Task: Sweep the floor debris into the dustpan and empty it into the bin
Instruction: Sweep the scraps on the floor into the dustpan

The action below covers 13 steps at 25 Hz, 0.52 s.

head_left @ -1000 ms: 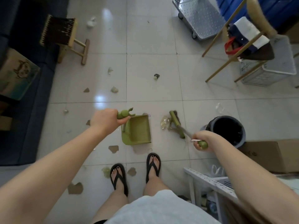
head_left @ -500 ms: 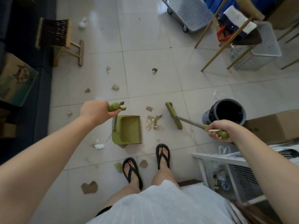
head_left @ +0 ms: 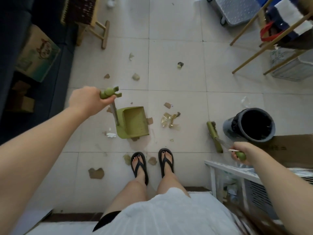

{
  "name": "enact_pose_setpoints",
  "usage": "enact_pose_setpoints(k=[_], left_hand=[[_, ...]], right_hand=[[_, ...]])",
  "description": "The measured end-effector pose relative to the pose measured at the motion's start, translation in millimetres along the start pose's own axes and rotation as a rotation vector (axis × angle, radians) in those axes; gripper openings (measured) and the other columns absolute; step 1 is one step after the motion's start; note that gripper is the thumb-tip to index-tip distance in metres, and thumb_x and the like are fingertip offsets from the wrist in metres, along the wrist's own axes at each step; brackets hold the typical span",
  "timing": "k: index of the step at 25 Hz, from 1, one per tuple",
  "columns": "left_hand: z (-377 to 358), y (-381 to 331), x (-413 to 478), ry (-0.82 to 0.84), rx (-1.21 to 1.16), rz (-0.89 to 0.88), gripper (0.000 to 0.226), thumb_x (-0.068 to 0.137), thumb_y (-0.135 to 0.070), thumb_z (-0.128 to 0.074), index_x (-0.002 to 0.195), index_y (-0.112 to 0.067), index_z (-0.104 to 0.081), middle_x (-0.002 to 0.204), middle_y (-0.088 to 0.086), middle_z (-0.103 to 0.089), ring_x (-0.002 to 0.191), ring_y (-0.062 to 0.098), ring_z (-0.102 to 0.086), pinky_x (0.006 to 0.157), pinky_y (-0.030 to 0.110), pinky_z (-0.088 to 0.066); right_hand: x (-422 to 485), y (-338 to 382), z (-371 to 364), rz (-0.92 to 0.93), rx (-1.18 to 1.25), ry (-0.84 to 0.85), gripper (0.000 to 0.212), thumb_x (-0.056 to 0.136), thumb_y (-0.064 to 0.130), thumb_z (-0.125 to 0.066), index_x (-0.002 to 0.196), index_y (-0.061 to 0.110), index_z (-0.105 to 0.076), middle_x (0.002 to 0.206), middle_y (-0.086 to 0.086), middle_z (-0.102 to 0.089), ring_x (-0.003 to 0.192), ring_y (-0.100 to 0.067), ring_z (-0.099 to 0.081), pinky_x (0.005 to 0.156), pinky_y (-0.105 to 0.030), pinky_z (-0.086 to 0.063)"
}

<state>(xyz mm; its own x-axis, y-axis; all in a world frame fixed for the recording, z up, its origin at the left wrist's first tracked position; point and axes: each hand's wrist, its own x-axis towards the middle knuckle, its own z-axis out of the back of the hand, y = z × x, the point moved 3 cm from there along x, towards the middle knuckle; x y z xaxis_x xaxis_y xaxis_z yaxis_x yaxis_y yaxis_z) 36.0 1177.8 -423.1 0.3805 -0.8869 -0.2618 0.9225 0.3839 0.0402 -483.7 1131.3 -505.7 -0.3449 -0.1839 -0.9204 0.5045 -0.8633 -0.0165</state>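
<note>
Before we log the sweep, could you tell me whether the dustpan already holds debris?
No, the dustpan tray looks bare, with scraps lying beside it.

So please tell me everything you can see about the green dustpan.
The dustpan is olive green and looks like plastic. It has a flat scoop with low side walls and a comb of teeth along its left wall. It lies flat on the tiled floor, its open mouth to the right, and looks empty. A long thin handle rises to a knobbed grip held in the left hand. Paper scraps lie around it.
</note>
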Motion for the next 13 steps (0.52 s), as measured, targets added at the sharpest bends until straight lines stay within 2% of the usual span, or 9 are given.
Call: enact_pose_setpoints(k=[3,7,10,13], left_hand=[[-3.3,11.8,-4.0,-0.014,-0.079,0.073,0.067,0.084,-0.072,-0.043,0.067,-0.010,-0.062,0.062,0.010,-0.060,0.055,0.028,-0.059,0.055,0.034,-0.052],[-16.5,19.2,-13.7,0.004,-0.131,0.135,0.070,0.083,-0.075,-0.041,0.068,-0.010,-0.061,0.063,0.009,-0.059,0.057,0.029,-0.058,0.056,0.033,-0.051],[-25.4,25.2,-23.9,0.013,-0.162,0.163,0.074,0.083,-0.076,-0.037,0.072,-0.008,-0.063,0.066,0.011,-0.062,0.061,0.031,-0.061,0.060,0.035,-0.055],[-35.0,34.5,-36.5,0.015,-0.193,0.180,0.073,0.085,-0.075,-0.036,0.073,-0.008,-0.065,0.066,0.010,-0.061,0.062,0.030,-0.060,0.057,0.031,-0.049]], right_hand=[[-4.4,-5.9,-35.6,-0.016,0.170,0.074,0.035,0.097,0.006,-0.033,0.064,0.004,-0.044,0.027,-0.004,-0.040,0.015,-0.009,-0.034,0.025,-0.007,-0.030],[-24.9,9.2,-70.9,0.018,0.300,0.120,0.033,0.097,0.004,-0.029,0.066,0.005,-0.041,0.026,-0.004,-0.038,0.014,-0.009,-0.033,0.024,-0.007,-0.029],[-53.7,21.4,-105.8,0.023,0.321,0.158,0.032,0.097,0.004,-0.029,0.067,0.006,-0.041,0.027,-0.003,-0.039,0.015,-0.009,-0.033,0.023,-0.007,-0.028],[-79.6,27.0,-145.5,0.015,0.282,0.201,0.031,0.095,0.004,-0.031,0.066,0.005,-0.042,0.028,-0.003,-0.040,0.016,-0.008,-0.034,0.024,-0.008,-0.028]])
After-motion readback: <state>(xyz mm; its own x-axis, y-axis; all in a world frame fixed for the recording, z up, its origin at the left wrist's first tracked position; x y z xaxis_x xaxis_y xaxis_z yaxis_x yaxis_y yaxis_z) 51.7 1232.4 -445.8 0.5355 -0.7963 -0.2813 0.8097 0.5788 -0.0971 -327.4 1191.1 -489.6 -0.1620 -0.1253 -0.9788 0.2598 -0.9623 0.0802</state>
